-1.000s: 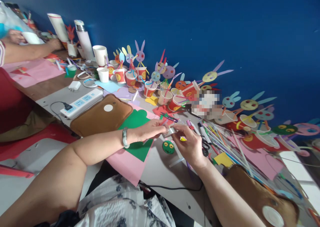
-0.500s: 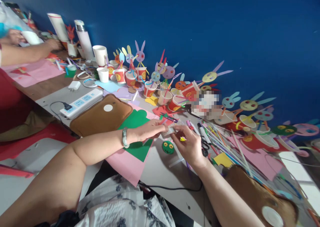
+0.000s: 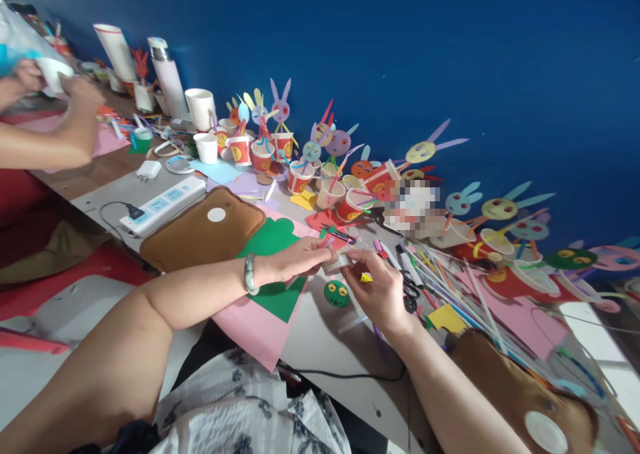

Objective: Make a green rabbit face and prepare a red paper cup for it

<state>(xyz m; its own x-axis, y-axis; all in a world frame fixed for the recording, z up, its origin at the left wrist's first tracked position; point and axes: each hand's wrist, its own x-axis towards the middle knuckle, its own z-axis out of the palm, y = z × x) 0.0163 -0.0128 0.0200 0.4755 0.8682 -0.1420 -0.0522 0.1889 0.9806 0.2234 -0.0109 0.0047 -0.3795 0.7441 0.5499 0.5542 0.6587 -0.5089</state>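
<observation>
Above the near part of the table, my left hand (image 3: 305, 257) and my right hand (image 3: 376, 286) meet. Between their fingertips is a small whitish, see-through piece that looks like a roll of clear tape (image 3: 338, 263); the fingers partly cover it. A thin light purple strip (image 3: 329, 242) shows at my left fingertips. Just below the hands lies a green paper disc (image 3: 337, 294) with yellow eyes and a drawn mouth. Under my left wrist are a green paper sheet (image 3: 273, 301) and a pink sheet (image 3: 255, 337).
Several paper cups with rabbit-faced figures (image 3: 420, 151) line the blue wall. Scissors (image 3: 411, 287), pens and coloured sticks lie to the right. A power strip (image 3: 167, 207) and brown pouch (image 3: 200, 231) are at left. Another person's hands hold a white cup (image 3: 54, 74).
My hands stay almost in place around the small piece. At far left, the other person's reaching arm has drawn back, and both their hands are now at the white cup.
</observation>
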